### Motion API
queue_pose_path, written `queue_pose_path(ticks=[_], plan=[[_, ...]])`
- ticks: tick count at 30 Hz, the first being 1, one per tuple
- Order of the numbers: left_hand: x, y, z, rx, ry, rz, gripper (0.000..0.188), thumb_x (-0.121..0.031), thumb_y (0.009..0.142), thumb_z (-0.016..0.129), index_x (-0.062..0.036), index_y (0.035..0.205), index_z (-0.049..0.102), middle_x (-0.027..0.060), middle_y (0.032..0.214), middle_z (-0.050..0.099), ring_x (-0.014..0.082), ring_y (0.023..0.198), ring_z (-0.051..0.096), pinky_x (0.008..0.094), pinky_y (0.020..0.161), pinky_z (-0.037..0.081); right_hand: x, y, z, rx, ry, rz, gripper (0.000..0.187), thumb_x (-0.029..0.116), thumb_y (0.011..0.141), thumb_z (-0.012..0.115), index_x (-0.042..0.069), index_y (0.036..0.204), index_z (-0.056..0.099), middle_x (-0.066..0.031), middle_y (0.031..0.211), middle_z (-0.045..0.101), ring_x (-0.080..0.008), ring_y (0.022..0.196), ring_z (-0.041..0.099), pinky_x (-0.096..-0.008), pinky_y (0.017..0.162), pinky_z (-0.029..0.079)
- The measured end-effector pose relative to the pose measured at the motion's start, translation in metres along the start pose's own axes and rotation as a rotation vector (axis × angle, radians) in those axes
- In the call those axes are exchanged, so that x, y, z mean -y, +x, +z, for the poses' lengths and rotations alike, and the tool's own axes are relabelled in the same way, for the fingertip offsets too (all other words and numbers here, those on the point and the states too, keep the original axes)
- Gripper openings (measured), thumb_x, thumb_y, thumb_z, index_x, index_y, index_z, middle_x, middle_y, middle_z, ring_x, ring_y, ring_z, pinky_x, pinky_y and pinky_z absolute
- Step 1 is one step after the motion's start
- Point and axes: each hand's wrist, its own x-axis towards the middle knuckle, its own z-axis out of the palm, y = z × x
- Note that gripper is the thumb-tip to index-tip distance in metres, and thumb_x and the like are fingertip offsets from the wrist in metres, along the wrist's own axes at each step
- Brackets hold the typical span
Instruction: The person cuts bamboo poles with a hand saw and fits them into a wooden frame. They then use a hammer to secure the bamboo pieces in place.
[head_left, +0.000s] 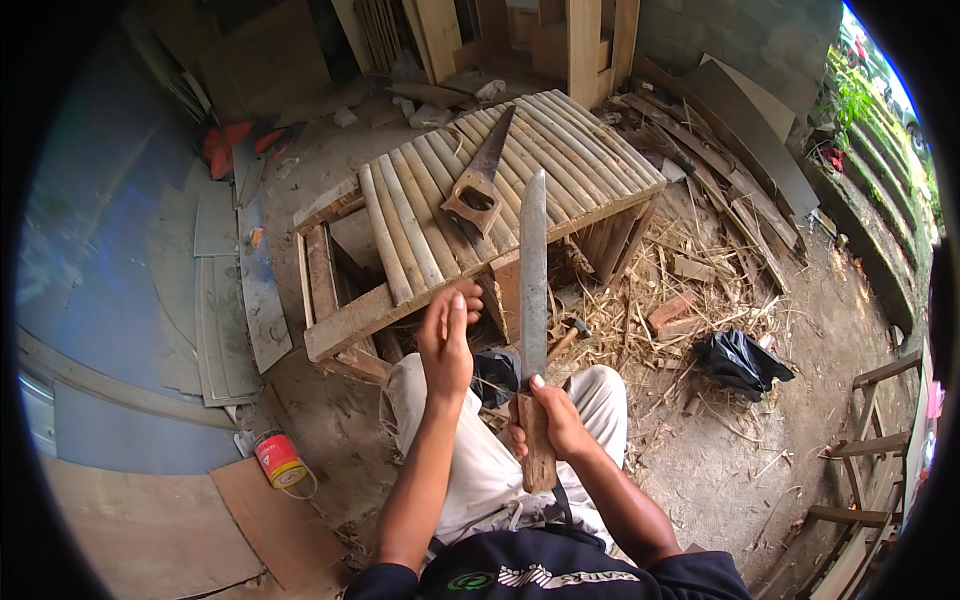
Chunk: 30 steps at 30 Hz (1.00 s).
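A machete (534, 270) stands nearly upright before me, its grey blade pointing away. My right hand (562, 420) is wrapped round its rough wooden handle. Beside the blade, my left hand (446, 345) is raised with its fingers loosely bent and apart, and I see nothing in it. It is close to the front edge of a low wooden frame (345, 325), partly topped with round bamboo-like slats (395, 215). Across those slats lies a handsaw (480, 185) with a wooden handle. Below the frame's front edge, a hammer (570, 338) shows in part.
Shavings and wood scraps (640, 300) litter the floor right of the frame. A black plastic bag (742, 362) lies there, and another (494, 376) sits by my knees. At left stands a red and yellow can (280, 460). Boards (720, 190) lean at the far right.
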Motion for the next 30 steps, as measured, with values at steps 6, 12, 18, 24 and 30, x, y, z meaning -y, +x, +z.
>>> queue_pose_path(ticks=[6,12,18,24,30], plan=[[-0.020,-0.028,0.003,0.232,-0.480,-0.307,0.021,-0.018,0.100,0.059,-0.0011,0.111,0.064,0.0038,0.096,0.068,0.0085,0.085,0.062,0.0239,0.079,0.050,-0.006,-0.021,0.009,0.060,0.045,0.085,0.058,0.051,0.105,0.035,-0.001,0.086,0.055,-0.0106,0.064,0.056,-0.0210,0.052,0.058,-0.0327,0.051,0.049],[-0.025,-0.035,0.001,0.125,-0.450,-0.354,0.014,-0.010,0.094,0.067,-0.0024,0.105,0.066,0.0012,0.092,0.069,0.0069,0.083,0.063,0.0237,0.077,0.051,-0.012,-0.025,0.016,0.059,0.046,0.152,0.060,0.053,0.103,0.035,-0.002,0.088,0.054,-0.0109,0.062,0.053,-0.0225,0.049,0.054,-0.0336,0.051,0.047],[-0.032,-0.039,-0.006,0.112,-0.430,-0.351,0.011,-0.010,0.095,0.066,-0.0022,0.103,0.066,0.0017,0.090,0.069,0.0074,0.078,0.063,0.0232,0.073,0.052,-0.015,-0.025,0.019,0.048,-0.015,0.156,0.060,0.052,0.104,0.035,-0.003,0.090,0.055,-0.0123,0.062,0.053,-0.0237,0.050,0.055,-0.0347,0.051,0.048],[-0.032,-0.044,-0.010,0.027,-0.420,-0.353,0.012,-0.013,0.097,0.063,-0.0016,0.101,0.066,0.0021,0.086,0.069,0.0076,0.075,0.063,0.0231,0.071,0.051,-0.013,-0.026,0.022,0.019,-0.146,0.092,0.057,0.049,0.104,0.039,-0.002,0.085,0.056,-0.0103,0.066,0.057,-0.0199,0.053,0.058,-0.0326,0.051,0.049],[-0.018,-0.049,-0.010,-0.007,-0.502,-0.407,0.014,-0.016,0.098,0.062,-0.0018,0.099,0.065,0.0017,0.082,0.067,0.0079,0.073,0.062,0.0230,0.067,0.050,-0.016,-0.029,0.019,-0.045,-0.249,0.086,0.058,0.049,0.104,0.041,-0.002,0.084,0.056,-0.0094,0.067,0.058,-0.0187,0.055,0.058,-0.0326,0.051,0.050]])
